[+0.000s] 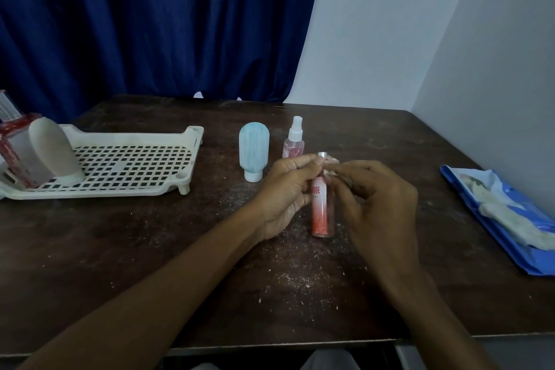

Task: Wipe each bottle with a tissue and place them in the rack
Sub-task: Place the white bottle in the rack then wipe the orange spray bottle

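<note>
Both hands pinch one red bottle (322,207), right hand (380,204) seemingly pressing tissue (332,173); left hand (285,192).

Pink-orange bottle (322,207), pale-blue tube (253,147), white perforated rack (126,159).

left forearm: bare, reaches in from lower left toward table centre | left hand (282,189): fingers curled, thumb up near the top, closed around the slim pink-orange spray bottle with silver cap (321,210), held upright | right forearm: bare, enters from lower right | right hand (378,204): back toward camera, fingertips pinching a small scrap of white tissue (332,173) against the bottle's neck
</note>
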Demonstrator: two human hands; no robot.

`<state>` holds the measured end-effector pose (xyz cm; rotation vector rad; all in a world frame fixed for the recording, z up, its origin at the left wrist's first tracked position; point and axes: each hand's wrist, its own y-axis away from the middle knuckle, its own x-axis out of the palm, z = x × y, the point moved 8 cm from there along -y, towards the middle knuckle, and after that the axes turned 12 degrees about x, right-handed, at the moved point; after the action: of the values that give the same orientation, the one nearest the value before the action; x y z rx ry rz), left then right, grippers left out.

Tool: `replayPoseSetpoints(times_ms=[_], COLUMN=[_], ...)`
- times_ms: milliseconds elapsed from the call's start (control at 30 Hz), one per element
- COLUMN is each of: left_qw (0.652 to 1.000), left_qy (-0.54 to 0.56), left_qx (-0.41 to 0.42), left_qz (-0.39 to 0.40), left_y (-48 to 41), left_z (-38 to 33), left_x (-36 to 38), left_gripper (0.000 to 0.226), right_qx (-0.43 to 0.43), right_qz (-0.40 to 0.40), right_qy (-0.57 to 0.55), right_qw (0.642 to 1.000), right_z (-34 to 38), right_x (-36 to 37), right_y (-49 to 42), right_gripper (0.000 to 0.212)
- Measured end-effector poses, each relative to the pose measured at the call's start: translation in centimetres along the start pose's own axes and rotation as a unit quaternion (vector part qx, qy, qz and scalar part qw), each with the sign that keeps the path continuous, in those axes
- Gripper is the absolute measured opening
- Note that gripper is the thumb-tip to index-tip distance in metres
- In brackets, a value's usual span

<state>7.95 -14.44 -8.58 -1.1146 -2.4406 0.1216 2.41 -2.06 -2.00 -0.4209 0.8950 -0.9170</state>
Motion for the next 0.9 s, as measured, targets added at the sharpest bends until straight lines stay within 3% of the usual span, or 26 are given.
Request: replayPoseSetpoints(times_ms=[333,700,900], left_qw=[0.998,0.997,0.996], left_qy=[0.046,0.002,-0.016], left_qx=[-0.017,-0.002,0.001], left_qz=[-0.050,-0.080,-0.089], left_y=[0.3,0.4,0.4], left_z=[0.3,-0.2,-0.4], left_x=[-0.2,-1.1,-1.2], left_gripper=[0.027,0.023,0.025], right_qx=[-0.044,-0.027,-0.029], right_qz=[0.088,0.065,0.036], right_qy=[0.038,0.041,0.095], right_qw=[0.994,0.997,0.994], right_z=[-0.6,0.0,0.3], right_x=[-0.1,0.3,0.4], right_y=[5.6,3.9,6.2], right_gripper=[0.032,0.022,0.025])
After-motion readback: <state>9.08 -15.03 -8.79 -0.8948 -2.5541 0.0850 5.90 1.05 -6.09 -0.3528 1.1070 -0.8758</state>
